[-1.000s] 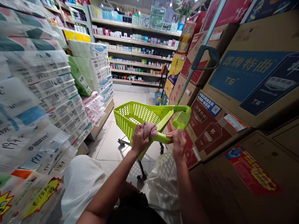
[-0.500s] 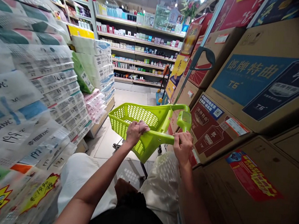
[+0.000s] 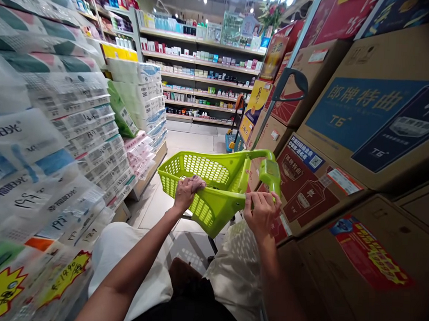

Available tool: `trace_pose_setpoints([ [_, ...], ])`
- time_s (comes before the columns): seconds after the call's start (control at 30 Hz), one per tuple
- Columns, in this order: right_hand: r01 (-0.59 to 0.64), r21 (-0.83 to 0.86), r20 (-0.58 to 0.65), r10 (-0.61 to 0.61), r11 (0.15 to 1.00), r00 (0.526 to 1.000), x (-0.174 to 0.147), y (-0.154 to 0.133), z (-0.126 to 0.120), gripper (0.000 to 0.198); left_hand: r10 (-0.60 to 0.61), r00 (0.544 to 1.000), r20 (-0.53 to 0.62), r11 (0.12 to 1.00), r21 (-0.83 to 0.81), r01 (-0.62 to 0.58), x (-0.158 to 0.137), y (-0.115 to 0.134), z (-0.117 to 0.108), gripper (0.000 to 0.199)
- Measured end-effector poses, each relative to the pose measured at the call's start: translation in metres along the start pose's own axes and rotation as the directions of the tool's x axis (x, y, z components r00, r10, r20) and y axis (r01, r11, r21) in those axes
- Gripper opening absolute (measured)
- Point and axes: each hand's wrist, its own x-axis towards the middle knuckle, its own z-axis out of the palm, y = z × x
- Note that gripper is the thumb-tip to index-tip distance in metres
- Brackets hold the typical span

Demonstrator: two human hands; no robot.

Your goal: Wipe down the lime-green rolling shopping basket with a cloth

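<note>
A lime-green plastic shopping cart (image 3: 218, 211) with lattice sides stands in front of my knees, its handle turned to the right. My left hand (image 3: 185, 192) is closed on a crumpled pinkish-grey cloth (image 3: 197, 182), pressing it on the near rim of the basket. Farther right, my right hand (image 3: 261, 209) has its fingers curled over the near arm of the cart's handle. The cart's lower frame and wheels are mostly hidden by the basket and my legs.
Plastic-wrapped tissue packs (image 3: 92, 133) are piled high on the left. Liquor cartons (image 3: 380, 112) are stacked close on the right, with a grey pole handle (image 3: 291, 85) beside them. Shelves (image 3: 206, 63) of small boxes and bottles cross the far end of the tiled aisle.
My left hand has slid a little to the left along the rim with the cloth. The cart's handle has shifted slightly right and down, and my right hand grips it with more spread knuckles.
</note>
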Motion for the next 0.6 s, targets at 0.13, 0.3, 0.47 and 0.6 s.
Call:
trace_pose_setpoints([
  [0.13,-0.069,-0.039,-0.028,0.068,0.997,0.997,0.004,0.000,0.004,0.025,0.120,0.992,0.047,0.990,-0.078,-0.116,-0.014,0.029,0.018,0.038],
  [0.3,-0.027,-0.027,0.051,0.028,0.999,0.998,0.007,-0.007,0.008,0.026,0.252,0.966,0.061,0.966,-0.075,-0.248,-0.020,0.047,0.029,0.038],
  [0.47,-0.003,0.046,0.106,-0.002,0.999,0.994,0.003,-0.006,0.005,0.020,0.006,1.000,0.018,0.998,0.062,-0.007,-0.009,-0.013,0.011,0.043],
  [0.6,-0.038,0.008,0.078,0.037,0.999,0.996,0.005,-0.014,0.010,0.023,-0.050,0.999,-0.014,0.998,0.049,0.050,-0.007,-0.012,0.010,0.043],
])
